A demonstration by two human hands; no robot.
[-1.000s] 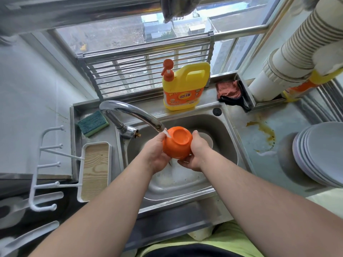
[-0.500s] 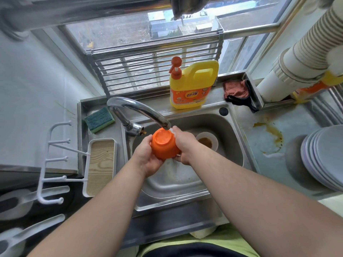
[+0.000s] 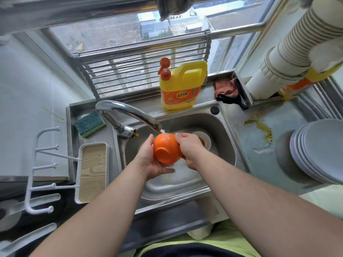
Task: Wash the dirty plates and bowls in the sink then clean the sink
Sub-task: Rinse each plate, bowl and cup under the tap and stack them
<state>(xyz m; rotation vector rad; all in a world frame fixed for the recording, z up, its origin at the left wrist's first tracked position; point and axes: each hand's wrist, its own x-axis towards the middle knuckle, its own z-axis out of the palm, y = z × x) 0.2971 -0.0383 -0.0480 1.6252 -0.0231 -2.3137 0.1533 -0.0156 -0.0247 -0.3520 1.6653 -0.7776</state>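
Note:
Over the steel sink I hold an orange bowl with its base turned toward me. My left hand cups it from below and the left side. My right hand grips its right side and rim. Water from the curved tap falls onto the bowl's upper side. Behind my right hand a white bowl with brown residue lies in the basin, partly hidden.
A yellow detergent jug stands behind the sink. A green sponge lies at the left, near a white wood-lined tray. Stacked grey plates sit on the right counter beside a brown spill. A red cloth lies by the window.
The bowl has turned in my hands, its base tipping down toward me, and the tap water now lands on its side. My left hand has slid under it.

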